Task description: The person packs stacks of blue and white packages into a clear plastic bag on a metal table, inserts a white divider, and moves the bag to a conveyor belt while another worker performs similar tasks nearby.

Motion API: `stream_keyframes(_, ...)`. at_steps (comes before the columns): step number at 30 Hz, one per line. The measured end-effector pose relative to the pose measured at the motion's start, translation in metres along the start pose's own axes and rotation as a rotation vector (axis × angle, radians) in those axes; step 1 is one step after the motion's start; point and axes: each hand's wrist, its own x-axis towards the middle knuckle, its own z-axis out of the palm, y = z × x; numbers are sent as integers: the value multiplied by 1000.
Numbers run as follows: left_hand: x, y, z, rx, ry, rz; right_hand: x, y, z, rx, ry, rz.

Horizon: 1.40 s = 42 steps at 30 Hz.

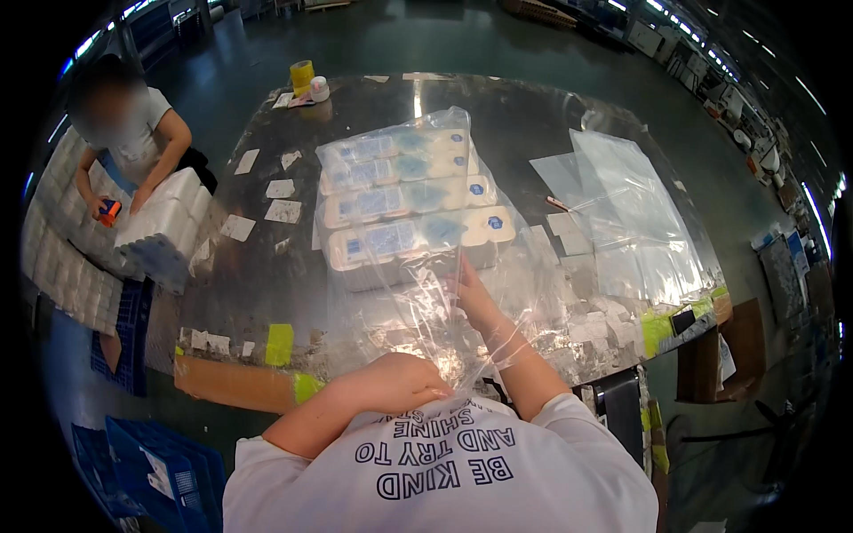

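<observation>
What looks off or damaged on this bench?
The tabletop looks messy and worn: white scraps lie scattered on its left side, and ragged whitish patches cover part of the front right. Packs under the clear bag show no obvious damage; no spill is visible.

Left hand point(404, 380) curled, right hand point(471, 293) forward

Table point(258, 298): plastic bag point(418, 324) mid-top, four visible packs point(369, 246) in it, ranked one behind another. Right hand point(469, 289) at nearest pack's near side, right of its middle. Left hand point(400, 376) at bag's near end, by table's near edge. Right of bag: plastic sheets point(635, 213); small tool point(557, 204) between. Far left corner: tape rolls point(302, 76), tub point(319, 90) just before them. Left of table: co-worker point(138, 138) behind stacked packs point(164, 220). Crates point(164, 466) below, near left.
</observation>
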Motion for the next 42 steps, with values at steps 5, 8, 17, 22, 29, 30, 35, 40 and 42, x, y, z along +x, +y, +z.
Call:
stream_keyframes(5,-14,-36,15,-243,-122,-263,-5,43,-60,36,351,18)
stream_keyframes(8,-11,-57,35,-438,45,-339,-23,88,-99,-333,512,-232)
stream_keyframes(17,46,-169,89,-6,600,-208,-120,98,-51,-1460,439,-245)
stream_keyframes(22,44,-195,122,339,678,-356,-123,96,-46,-1415,459,-229)
stream_keyframes(29,43,-190,121,360,710,-292,-123,99,-48,-1422,480,-238)
stream_keyframes(30,43,-191,121,383,710,-287,-123,99,-48,-1421,481,-236)
stream_keyframes(35,44,-191,122,405,714,-279,-123,97,-48,-1424,479,-228)
stream_keyframes(40,43,-191,123,408,711,-295,-123,98,-48,-1412,479,-227)
stream_keyframes(42,42,-189,122,403,733,-276,-123,97,-47,-1407,479,-229)
